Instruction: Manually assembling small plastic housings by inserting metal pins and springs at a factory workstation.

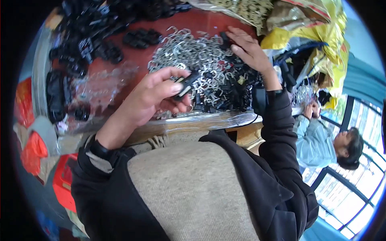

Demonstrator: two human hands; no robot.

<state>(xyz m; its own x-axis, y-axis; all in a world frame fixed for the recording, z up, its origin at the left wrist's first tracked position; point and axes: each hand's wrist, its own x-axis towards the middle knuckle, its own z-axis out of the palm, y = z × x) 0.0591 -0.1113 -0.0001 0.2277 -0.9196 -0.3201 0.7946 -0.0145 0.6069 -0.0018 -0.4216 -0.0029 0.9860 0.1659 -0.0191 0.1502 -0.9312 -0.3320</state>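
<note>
Covering part of the red tabletop (134,56) is a heap of metal hooks (201,52). Over its left side, the left hand (146,94) pinches a black part (187,85); whether the right hand (253,52) grips a black piece (225,39) is unclear. Parts are seemingly being gathered; the next move likely needs steady alignment. No lettering is legible.

Your table (138,58) had a red top and a wooden edge (161,127) at six o'clock. Silvery hooks (183,46) lay heaped near its middle, small black pieces (242,95) toward four, larger black parts (96,20) piled toward ten.
</note>
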